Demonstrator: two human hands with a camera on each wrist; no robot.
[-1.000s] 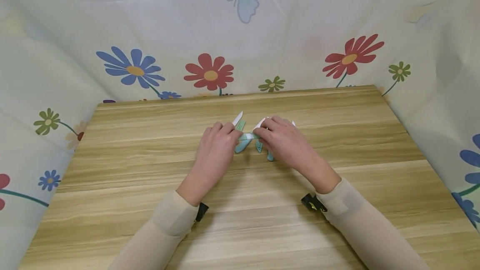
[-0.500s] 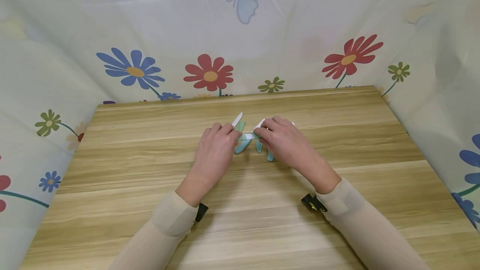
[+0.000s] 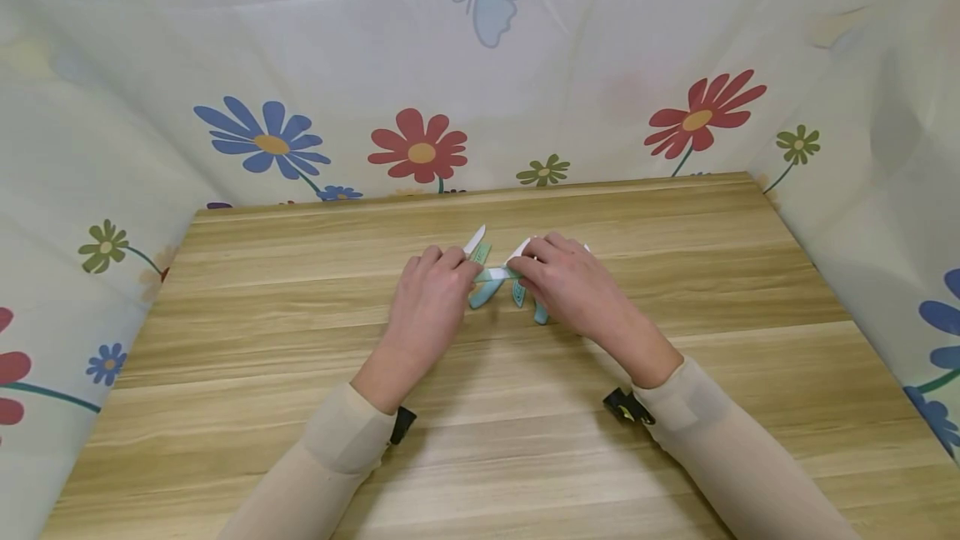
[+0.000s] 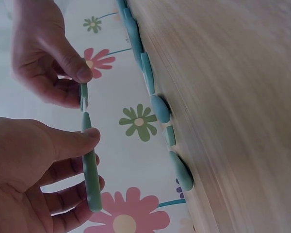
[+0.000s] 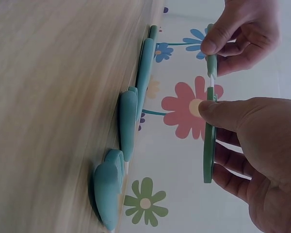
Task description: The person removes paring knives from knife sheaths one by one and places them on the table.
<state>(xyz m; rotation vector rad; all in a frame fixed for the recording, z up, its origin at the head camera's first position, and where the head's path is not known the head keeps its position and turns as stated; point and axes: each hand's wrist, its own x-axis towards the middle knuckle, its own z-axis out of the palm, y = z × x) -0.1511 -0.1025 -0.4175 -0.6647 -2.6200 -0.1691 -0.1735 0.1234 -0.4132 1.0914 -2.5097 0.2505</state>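
Over the table my left hand (image 3: 435,286) pinches the green handle of a knife (image 4: 91,179) between thumb and fingers. My right hand (image 3: 566,277) holds a flat green blade cover (image 5: 209,155), in line with the handle. A short stretch of white blade (image 3: 498,273) shows between the two; the remainder is hidden in the cover. Below the hands lie another white knife blade (image 3: 476,238), a green patterned piece (image 3: 481,253), a teal handle (image 3: 486,293) and a teal patterned piece (image 3: 518,293). The right hand partly hides a further teal handle (image 3: 541,313).
A wood-grain table (image 3: 300,315) carries everything. A flower-printed cloth (image 3: 600,65) stands behind it and at both sides. In the right wrist view several teal handled tools lie in a row, the nearest a rounded teal piece (image 5: 106,194).
Slightly more of the white blade shows between the handle and the cover. Both hands keep almost the same place, and the things on the table have not moved.
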